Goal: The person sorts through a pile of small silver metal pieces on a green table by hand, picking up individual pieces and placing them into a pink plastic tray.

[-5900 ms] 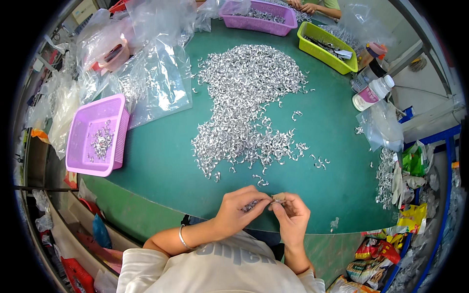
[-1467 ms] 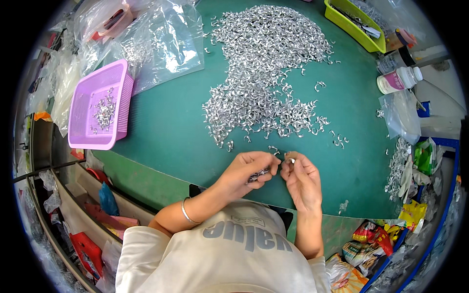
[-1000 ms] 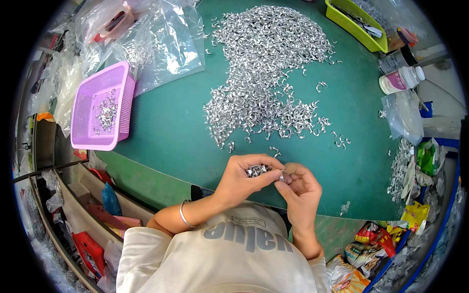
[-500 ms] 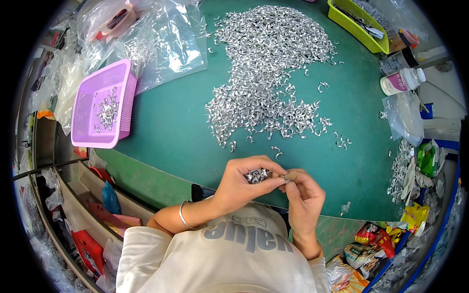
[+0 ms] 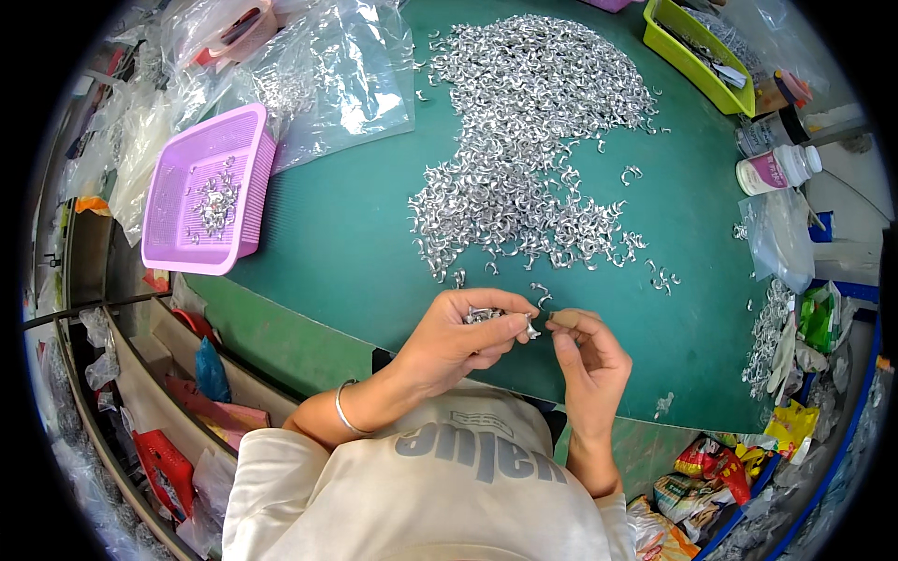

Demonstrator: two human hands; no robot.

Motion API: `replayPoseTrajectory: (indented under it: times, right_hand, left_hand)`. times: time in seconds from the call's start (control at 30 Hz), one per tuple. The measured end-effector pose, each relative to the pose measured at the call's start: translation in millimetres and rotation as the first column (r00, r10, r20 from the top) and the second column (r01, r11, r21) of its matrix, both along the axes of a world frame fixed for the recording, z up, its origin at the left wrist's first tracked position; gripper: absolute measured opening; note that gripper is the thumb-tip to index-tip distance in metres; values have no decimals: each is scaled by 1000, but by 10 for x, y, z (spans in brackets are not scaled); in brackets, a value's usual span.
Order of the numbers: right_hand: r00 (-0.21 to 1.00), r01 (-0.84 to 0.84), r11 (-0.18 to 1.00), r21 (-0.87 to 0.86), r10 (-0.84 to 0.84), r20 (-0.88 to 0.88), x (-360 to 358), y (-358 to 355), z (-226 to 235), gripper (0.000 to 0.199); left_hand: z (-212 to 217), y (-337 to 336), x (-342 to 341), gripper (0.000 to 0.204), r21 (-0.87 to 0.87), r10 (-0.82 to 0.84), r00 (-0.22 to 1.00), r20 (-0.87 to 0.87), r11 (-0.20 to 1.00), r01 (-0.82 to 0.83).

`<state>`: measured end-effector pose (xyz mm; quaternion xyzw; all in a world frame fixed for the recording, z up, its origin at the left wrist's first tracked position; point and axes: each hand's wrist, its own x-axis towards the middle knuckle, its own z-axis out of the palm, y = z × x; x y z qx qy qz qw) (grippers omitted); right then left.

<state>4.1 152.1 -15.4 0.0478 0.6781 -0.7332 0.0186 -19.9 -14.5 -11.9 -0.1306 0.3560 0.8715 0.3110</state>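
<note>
My left hand (image 5: pixel 449 341) is curled around a small cluster of shiny silver curved metal pieces (image 5: pixel 482 315). One piece (image 5: pixel 532 327) sticks out at its thumb and fingertip. Just right of it, apart from it, is my right hand (image 5: pixel 594 360). The thumb and index finger there are slightly apart, with nothing visible between them. A tan covering (image 5: pixel 563 320) shows at the index fingertip. Beyond both hands, a large heap of the same metal pieces (image 5: pixel 533 140) spreads over the green tabletop (image 5: pixel 346 252).
A purple basket (image 5: pixel 251 201) with some metal pieces stands at the left, beside clear plastic bags (image 5: pixel 360 103). At the far right are a lime-green tray (image 5: pixel 697 70) and a white bottle (image 5: pixel 776 170). More pieces (image 5: pixel 769 337) lie along the right edge. An open drawer (image 5: pixel 234 360) is at lower left.
My hands were touching at the fingertips and are now apart. A metal piece now shows at my left fingertips. The whole view has shifted slightly.
</note>
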Motion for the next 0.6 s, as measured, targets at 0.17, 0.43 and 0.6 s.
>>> replayPoseTrajectory:
  times: [0.17, 0.43, 0.6]
  right_hand:
    - [976, -57, 986, 158, 88, -198, -11, -50, 85, 20]
    - [997, 75, 905, 418, -59, -52, -167, 183, -155, 16]
    - [941, 98, 686, 721, 171, -291, -332, 105, -318, 21]
  left_hand:
    - [22, 0, 19, 18, 38, -20, 1000, -16, 999, 21]
    - [137, -834, -324, 20, -513, 396, 710, -582, 498, -699]
    - [27, -2094, -493, 26, -518, 28, 563, -826, -432, -738]
